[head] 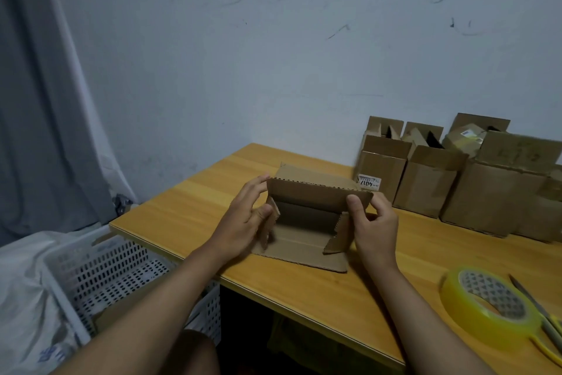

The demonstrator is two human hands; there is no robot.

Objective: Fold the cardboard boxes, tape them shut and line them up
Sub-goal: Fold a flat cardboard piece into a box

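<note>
Wooden bench (213,201), light-grained, set into the corner of a scuffed wall; a half-folded cardboard box (307,222) lay near its front-left edge, its open side facing the camera; a row of assembled boxes (450,180) stood along the back right, flaps raised, touching one another; a roll of yellowish tape (486,298) lay at the front right; scissors (541,314) lay just beside the roll.

My view is dim, with a cool bluish cast on the wall (273,40). Soft, diffuse light leaves only faint shadows under my forearms. The boxes (456,177) far right look smeared, the tape roll (486,298) near right soft. Straight lines bow toward the edges.
</note>
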